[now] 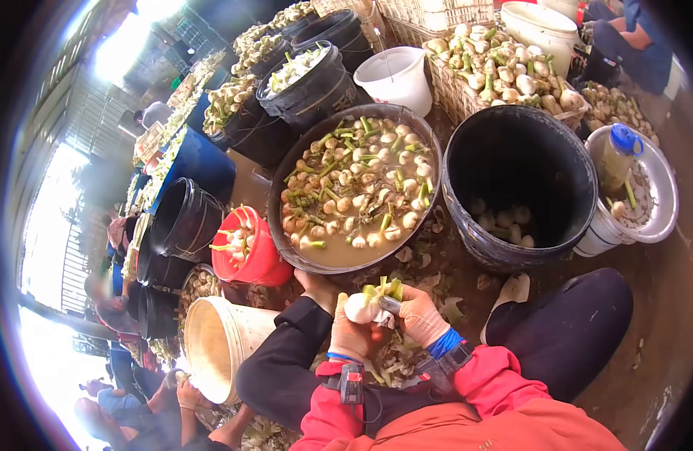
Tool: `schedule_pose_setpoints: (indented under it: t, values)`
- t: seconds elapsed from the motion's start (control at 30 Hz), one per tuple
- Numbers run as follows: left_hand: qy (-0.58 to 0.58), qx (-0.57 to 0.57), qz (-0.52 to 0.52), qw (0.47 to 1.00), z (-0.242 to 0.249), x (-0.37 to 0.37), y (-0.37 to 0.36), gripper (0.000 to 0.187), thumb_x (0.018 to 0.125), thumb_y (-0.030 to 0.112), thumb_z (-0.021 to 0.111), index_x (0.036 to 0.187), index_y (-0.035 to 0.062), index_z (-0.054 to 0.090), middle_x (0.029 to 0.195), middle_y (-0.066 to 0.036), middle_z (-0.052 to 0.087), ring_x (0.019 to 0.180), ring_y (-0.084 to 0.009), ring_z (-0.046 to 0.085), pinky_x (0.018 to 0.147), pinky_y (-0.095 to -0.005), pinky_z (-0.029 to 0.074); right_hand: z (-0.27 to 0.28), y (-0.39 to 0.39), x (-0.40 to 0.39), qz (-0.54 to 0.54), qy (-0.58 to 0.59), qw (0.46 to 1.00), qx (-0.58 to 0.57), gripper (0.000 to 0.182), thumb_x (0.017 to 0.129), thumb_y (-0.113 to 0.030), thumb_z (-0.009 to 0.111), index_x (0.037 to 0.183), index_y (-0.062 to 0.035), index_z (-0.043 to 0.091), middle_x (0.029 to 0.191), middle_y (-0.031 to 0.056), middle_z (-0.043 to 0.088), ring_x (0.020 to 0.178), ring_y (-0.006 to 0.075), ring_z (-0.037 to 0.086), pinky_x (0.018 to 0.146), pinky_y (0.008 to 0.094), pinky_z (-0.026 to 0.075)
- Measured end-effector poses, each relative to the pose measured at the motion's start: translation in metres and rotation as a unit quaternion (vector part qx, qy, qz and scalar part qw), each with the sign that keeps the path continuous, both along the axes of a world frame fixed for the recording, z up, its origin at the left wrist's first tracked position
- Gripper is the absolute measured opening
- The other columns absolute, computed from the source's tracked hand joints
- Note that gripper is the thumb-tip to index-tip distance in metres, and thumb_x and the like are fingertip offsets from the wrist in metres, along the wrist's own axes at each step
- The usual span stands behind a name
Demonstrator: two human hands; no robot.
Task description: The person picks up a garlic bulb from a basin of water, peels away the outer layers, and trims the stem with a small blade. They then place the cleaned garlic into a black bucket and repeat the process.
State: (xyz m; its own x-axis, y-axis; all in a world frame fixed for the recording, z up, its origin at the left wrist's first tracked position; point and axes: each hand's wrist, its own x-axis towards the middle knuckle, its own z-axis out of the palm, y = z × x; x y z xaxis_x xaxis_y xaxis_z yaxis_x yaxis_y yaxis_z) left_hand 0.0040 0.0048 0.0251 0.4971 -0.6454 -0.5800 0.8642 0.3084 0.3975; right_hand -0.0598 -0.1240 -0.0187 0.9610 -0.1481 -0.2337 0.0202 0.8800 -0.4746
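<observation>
A white garlic bulb (360,308) with a green stalk sits in my left hand (350,331), its fingers closed round it. My right hand (424,316), also closed, grips a short metal knife (391,304) against the stalk side of the bulb. Loose white skin hangs between the two hands. Both hands wear light gloves with bare fingertips showing on the left. Just beyond them stands a wide dark basin (327,267) of murky water with many garlic bulbs floating in it. Garlic peelings (395,353) litter the floor beneath my hands.
A black bucket (467,237) with some bulbs stands front right, beside a white basin (666,218) holding a bottle. On the left are a red bucket (267,263) and a cream bucket (248,327). A heaped wicker basket (451,90) stands behind. Other people sit at left and upper right.
</observation>
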Motion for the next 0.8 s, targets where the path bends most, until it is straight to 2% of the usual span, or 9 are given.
schedule_pose_setpoints:
  t: [0.03, 0.1, 0.17, 0.27, 0.37, 0.43, 0.63, 0.77, 0.8]
  values:
    - [0.001, 0.000, -0.002, 1.000, -0.009, 0.000, -0.001, 0.058, 0.085, 0.062, 0.044, 0.114, 0.0124, 0.053, 0.089, -0.006, 0.064, 0.068, -0.0202, 0.060, 0.047, -0.0277, 0.046, 0.003, -0.002, 0.001, -0.002, 0.001, 1.000, 0.000, 0.037, 0.077, 0.013, 0.046, 0.110, 0.0027, 0.059, 0.102, 0.0069, 0.062, 0.090, 0.0152, 0.060, 0.075, 0.0255, 0.050]
    - [-0.113, 0.255, 0.139, 0.950, -0.016, -0.007, -0.005, 0.059, 0.085, 0.060, 0.045, 0.117, 0.0117, 0.051, 0.094, -0.007, 0.064, 0.076, -0.0231, 0.062, 0.056, -0.0313, 0.050, 0.006, -0.003, 0.002, -0.060, 0.024, 0.997, 0.047, 0.034, 0.079, 0.011, 0.046, 0.109, 0.0020, 0.059, 0.101, 0.0065, 0.063, 0.091, 0.0151, 0.060, 0.076, 0.0268, 0.050]
    - [-0.179, 0.235, 0.123, 0.947, -0.011, -0.021, -0.006, 0.055, 0.085, 0.053, 0.053, 0.119, 0.0100, 0.048, 0.097, -0.007, 0.063, 0.084, -0.0242, 0.062, 0.069, -0.0349, 0.051, 0.000, -0.003, 0.003, -0.053, 0.054, 0.997, 0.023, 0.026, 0.081, 0.006, 0.055, 0.106, 0.0017, 0.059, 0.103, 0.0064, 0.062, 0.096, 0.0157, 0.058, 0.084, 0.0286, 0.046]
    - [-0.388, 0.219, 0.235, 0.864, -0.023, -0.033, -0.021, 0.041, 0.084, 0.034, 0.065, 0.110, 0.0074, 0.049, 0.089, -0.003, 0.059, 0.082, -0.0173, 0.060, 0.072, -0.0317, 0.050, 0.010, 0.002, 0.001, 0.040, 0.054, 0.958, -0.280, 0.025, 0.082, -0.004, 0.061, 0.108, -0.0032, 0.059, 0.098, 0.0019, 0.062, 0.090, 0.0096, 0.055, 0.079, 0.0231, 0.043]
    - [-0.334, 0.239, 0.185, 0.893, -0.021, -0.011, -0.008, 0.032, 0.083, 0.032, 0.066, 0.099, 0.0082, 0.052, 0.084, -0.002, 0.059, 0.077, -0.0152, 0.058, 0.068, -0.0302, 0.050, 0.013, 0.010, 0.000, 0.023, 0.034, 0.936, -0.351, 0.023, 0.084, -0.005, 0.060, 0.106, -0.0045, 0.060, 0.096, 0.0011, 0.062, 0.089, 0.0095, 0.055, 0.079, 0.0232, 0.044]
    - [-0.147, 0.174, 0.289, 0.930, -0.012, -0.004, -0.011, 0.029, 0.082, 0.035, 0.066, 0.092, 0.0104, 0.056, 0.082, -0.005, 0.061, 0.074, -0.0185, 0.061, 0.061, -0.0296, 0.050, 0.005, 0.001, 0.007, -0.016, 0.062, 0.968, -0.245, 0.019, 0.085, -0.002, 0.058, 0.103, -0.0045, 0.060, 0.093, 0.0007, 0.062, 0.083, 0.0098, 0.056, 0.073, 0.0226, 0.046]
    - [-0.108, 0.127, 0.207, 0.964, 0.006, -0.024, 0.007, 0.036, 0.083, 0.043, 0.061, 0.099, 0.0102, 0.060, 0.090, -0.010, 0.065, 0.074, -0.0245, 0.063, 0.062, -0.0367, 0.052, -0.040, -0.042, 0.016, -0.204, 0.240, 0.948, 0.046, 0.023, 0.080, 0.007, 0.053, 0.097, -0.0051, 0.063, 0.088, 0.0055, 0.063, 0.073, 0.0139, 0.059, 0.066, 0.0243, 0.048]
    - [-0.130, 0.121, 0.257, 0.950, -0.002, -0.016, 0.029, 0.044, 0.085, 0.051, 0.054, 0.106, 0.0121, 0.059, 0.087, -0.005, 0.064, 0.072, -0.0215, 0.061, 0.061, -0.0376, 0.050, -0.056, -0.046, 0.015, -0.220, 0.280, 0.934, 0.005, 0.019, 0.080, 0.000, 0.058, 0.098, -0.0048, 0.063, 0.089, 0.0077, 0.064, 0.072, 0.0159, 0.061, 0.069, 0.0265, 0.049]
    - [-0.123, 0.103, 0.247, 0.956, 0.000, -0.013, 0.032, 0.045, 0.086, 0.051, 0.053, 0.106, 0.0121, 0.059, 0.086, -0.004, 0.064, 0.071, -0.0205, 0.061, 0.060, -0.0361, 0.049, -0.052, -0.042, 0.012, -0.143, 0.257, 0.930, -0.220, 0.020, 0.080, -0.003, 0.061, 0.099, -0.0045, 0.063, 0.091, 0.0085, 0.064, 0.076, 0.0157, 0.061, 0.072, 0.0272, 0.049]
